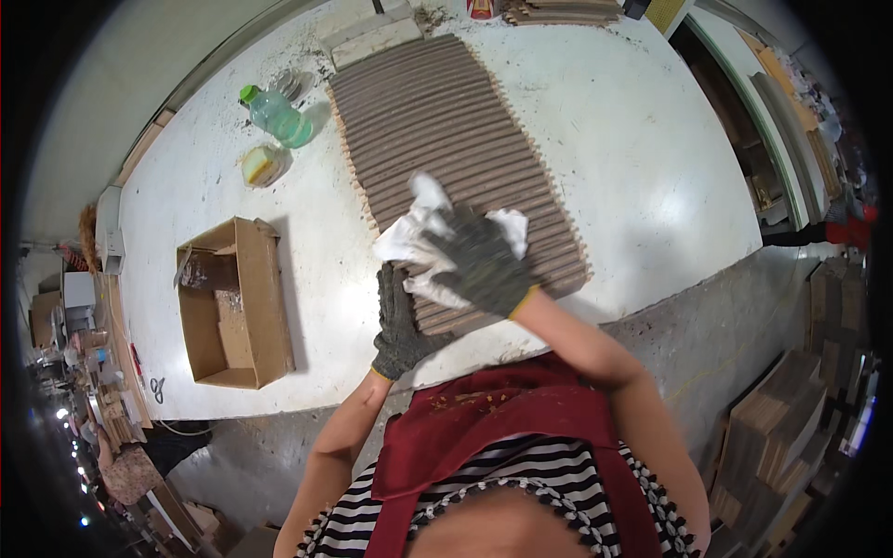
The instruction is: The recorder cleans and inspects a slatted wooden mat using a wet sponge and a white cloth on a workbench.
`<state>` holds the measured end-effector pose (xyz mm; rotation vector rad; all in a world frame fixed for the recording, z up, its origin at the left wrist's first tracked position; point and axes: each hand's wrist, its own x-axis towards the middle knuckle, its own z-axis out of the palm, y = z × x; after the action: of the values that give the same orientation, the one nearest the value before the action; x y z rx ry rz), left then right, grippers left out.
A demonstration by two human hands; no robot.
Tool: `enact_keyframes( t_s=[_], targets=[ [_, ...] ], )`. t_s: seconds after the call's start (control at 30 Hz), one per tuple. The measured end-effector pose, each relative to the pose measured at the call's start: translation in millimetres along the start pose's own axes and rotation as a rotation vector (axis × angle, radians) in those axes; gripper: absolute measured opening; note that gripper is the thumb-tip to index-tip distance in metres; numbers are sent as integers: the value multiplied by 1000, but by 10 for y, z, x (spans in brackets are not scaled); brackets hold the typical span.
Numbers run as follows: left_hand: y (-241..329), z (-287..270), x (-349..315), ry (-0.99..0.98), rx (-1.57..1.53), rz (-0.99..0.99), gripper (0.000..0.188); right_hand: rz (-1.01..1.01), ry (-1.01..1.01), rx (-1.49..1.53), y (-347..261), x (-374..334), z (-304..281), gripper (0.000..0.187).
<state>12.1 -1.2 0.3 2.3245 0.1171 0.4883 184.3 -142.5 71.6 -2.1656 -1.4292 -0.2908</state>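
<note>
A long mat of brown wooden strips [446, 130] lies side by side on a white worktable [633, 158]. My right hand [484, 260], in a grey knit glove, presses a white cloth [414, 232] down on the near part of the strips. My left hand [400, 325], also gloved, lies flat on the near left corner of the strips, fingers together, holding nothing.
An open cardboard box [237, 302] stands on the table's left part. A green-capped plastic bottle [277, 116] and a small clear container [262, 166] lie at the far left. More strips [558, 11] are stacked at the far edge. Wood stacks [781, 418] fill the floor at right.
</note>
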Motion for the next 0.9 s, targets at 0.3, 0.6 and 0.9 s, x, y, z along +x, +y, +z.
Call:
enact_keyframes(
  t_s=[0.3,0.6,0.9],
  targets=[
    [104,-93,6,-29,123,-57,132,398,-156,-478,1430,-472,-530,29],
    [804,-367,-80,107,-33,-398,102,667,-137,-531,2499,-386,-1234,37],
    [1423,-309,79,-27,-1525,-1226,40,95,-48,-276,2368,1400,-326,36]
  ],
)
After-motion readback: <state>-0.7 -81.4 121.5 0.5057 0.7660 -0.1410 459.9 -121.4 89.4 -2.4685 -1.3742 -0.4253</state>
